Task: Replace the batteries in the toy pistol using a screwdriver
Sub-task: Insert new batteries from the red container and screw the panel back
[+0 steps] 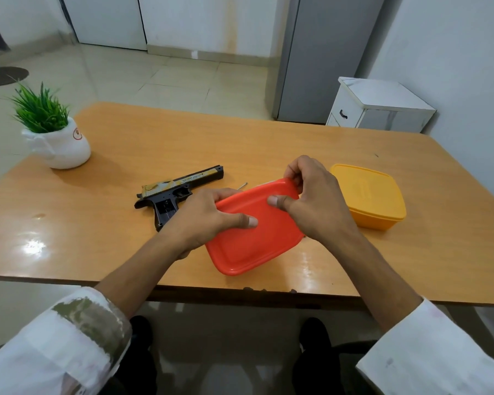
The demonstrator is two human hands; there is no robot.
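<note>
Opening step: best to steady the red box [248, 246] with the left hand [208, 220] and peel the far corner up slowly with the right hand [311, 201]. Both forearms reach in over the bench [154, 138]. Left fingers grip the box's side, thumb on top. Right fingers hook the far rim. The toy pistol [177, 189] lies flat just left of the box.

I see a glossy orange-brown counter [183, 138] with bright glare near its front edge. Beyond it: pale tiled floor [169, 84], white walls [454, 52], a tall grey unit [325, 58], a small white drawer cabinet [377, 109] beside it, a dark round mat [3, 75] far left.
</note>
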